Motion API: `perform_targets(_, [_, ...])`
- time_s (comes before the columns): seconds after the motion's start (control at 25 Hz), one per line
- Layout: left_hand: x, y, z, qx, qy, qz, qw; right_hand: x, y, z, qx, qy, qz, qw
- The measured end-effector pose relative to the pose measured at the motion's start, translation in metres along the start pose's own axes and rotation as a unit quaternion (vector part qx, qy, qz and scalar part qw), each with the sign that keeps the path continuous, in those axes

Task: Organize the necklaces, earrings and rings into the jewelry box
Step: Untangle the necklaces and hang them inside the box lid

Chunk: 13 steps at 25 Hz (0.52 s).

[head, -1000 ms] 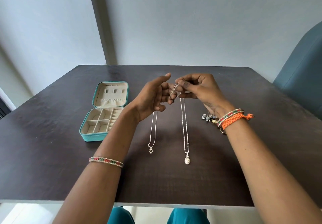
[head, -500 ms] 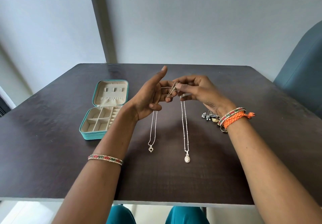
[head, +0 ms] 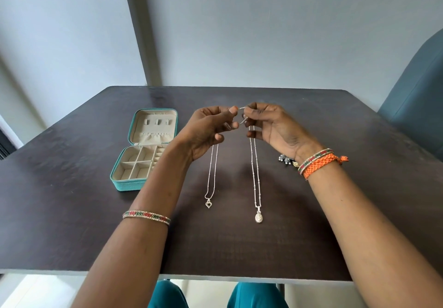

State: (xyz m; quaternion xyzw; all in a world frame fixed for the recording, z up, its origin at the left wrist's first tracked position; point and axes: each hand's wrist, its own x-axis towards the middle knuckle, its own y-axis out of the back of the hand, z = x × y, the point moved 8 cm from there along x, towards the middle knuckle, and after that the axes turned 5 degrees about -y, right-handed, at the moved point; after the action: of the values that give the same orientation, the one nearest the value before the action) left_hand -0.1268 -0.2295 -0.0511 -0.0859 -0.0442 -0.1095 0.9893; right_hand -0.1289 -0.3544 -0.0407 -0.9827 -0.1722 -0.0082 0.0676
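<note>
Surface: dark brown table (head: 72, 211), wood grain visible, rounded far corners, pale edge along the near side. Behind it a plain grey-blue wall (head: 287, 31) with a darker vertical strip (head: 141, 31) running down to the table's far edge. Teal chair back (head: 417, 96) at far right. Teal-clad knees (head: 256, 295) show below the near edge.

Jewelry box (head: 143, 149): teal shell, cream lining, lying open left of centre on the table. Lid flat back, with small tabs and a gathered pocket; base divided into square compartments plus a ridged strip at its right side (no jewelry seen in the compartments that show).

Left hand (head: 206, 132): raised above the table, fingers curled, thumb and forefinger pinching the top end of the oval-pendant necklace (head: 255, 175).

Right hand (head: 273, 127): opposite the left, fingertips nearly meeting it, likewise pinching that chain's end. The chain hangs down from both hands; its oval pendant rests on the table toward the near side.

Heart-pendant necklace (head: 212, 178): lies on the table just left of the other, upper end hidden behind the left hand (whether that hand touches it cannot be told).

Earrings cluster (head: 286, 160): small silver and gold pieces on the table, partly hidden by the right wrist.

Beaded bangle (head: 146, 216) on the left forearm; orange woven band (head: 321, 163) and a beaded bangle on the right wrist.
</note>
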Motion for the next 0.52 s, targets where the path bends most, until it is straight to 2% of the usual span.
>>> perform_targets(0.2, [-0.002, 0.003, 0.003, 0.029, -0.011, 0.071, 0.997, 0.001, -0.003, 0.001, 0.002, -0.01, 0.032, 0.999])
perform_targets(0.32, [-0.006, 0.006, 0.014, 0.062, -0.078, 0.154, 0.983, -0.002, -0.007, -0.008, -0.075, 0.01, 0.065, 0.995])
perform_targets(0.44, [-0.015, 0.018, 0.035, 0.253, -0.162, 0.229, 0.926, -0.006, -0.01, -0.025, -0.152, 0.067, 0.147, 0.975])
perform_targets(0.52, [-0.025, 0.017, 0.042, 0.36, -0.16, 0.228, 0.89, -0.007, -0.014, -0.034, -0.156, 0.101, 0.196, 0.963])
